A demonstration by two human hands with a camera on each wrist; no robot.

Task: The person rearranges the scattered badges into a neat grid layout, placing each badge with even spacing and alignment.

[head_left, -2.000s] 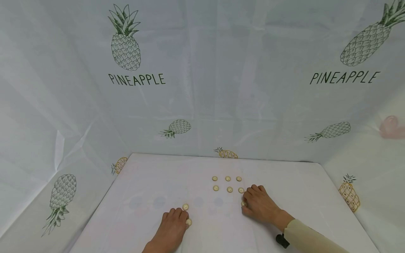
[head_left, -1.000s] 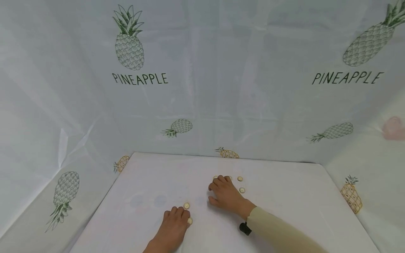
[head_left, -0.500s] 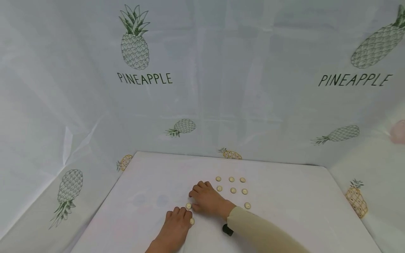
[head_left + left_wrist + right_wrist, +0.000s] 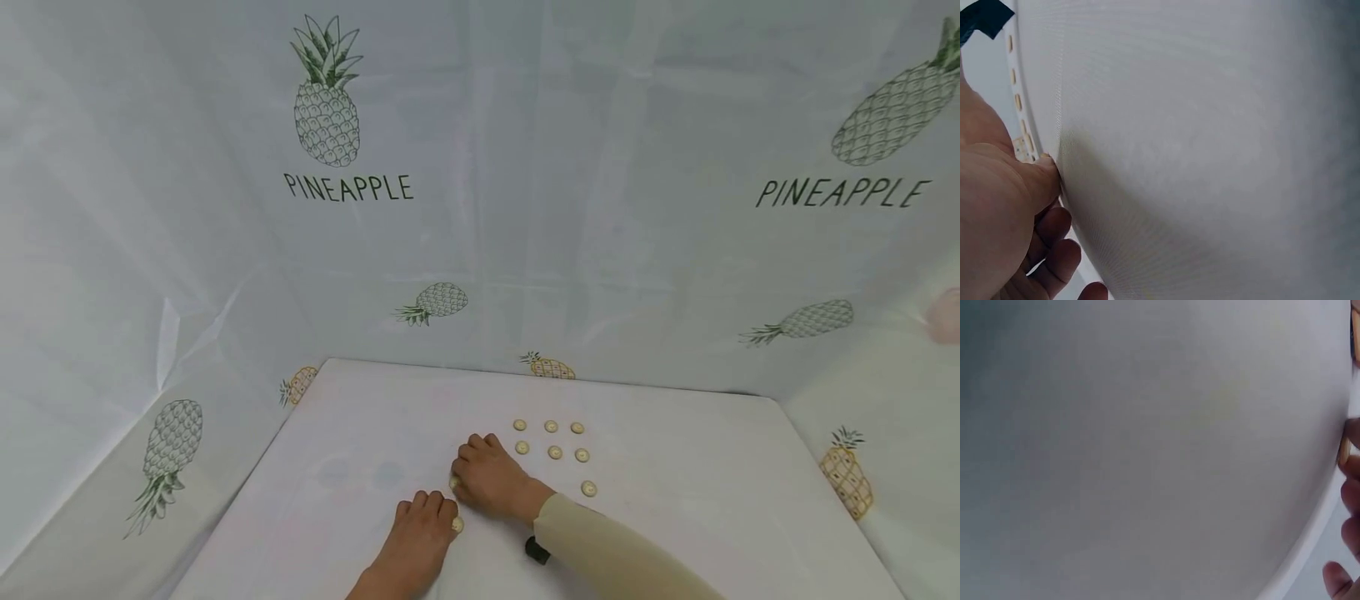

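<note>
My left hand [image 4: 420, 533] rests low in the head view, its thumb and fingers pinching a small round pale wooden disc [image 4: 457, 524] at its right side. Just beyond it, my right hand [image 4: 491, 477] pinches a second such disc [image 4: 454, 482], mostly covered by the fingers. In the right wrist view that disc [image 4: 1345, 450] shows edge-on between thumb and finger, right at the white tabletop. The left wrist view shows the left hand [image 4: 1007, 206] with its thumb tip at the surface; its disc is hidden there.
Several more discs lie in two rows right of my right hand, including a near-row disc [image 4: 555, 452] and a far-row disc [image 4: 551, 426]. A single disc [image 4: 588, 488] lies nearer, at the right. The white table [image 4: 675, 467] ends against hanging pineapple-print sheeting [image 4: 540, 208].
My right hand has let go of the disc below the two rows, swept left, and now pinches the disc beyond my left hand. The left hand has stayed at its disc.
</note>
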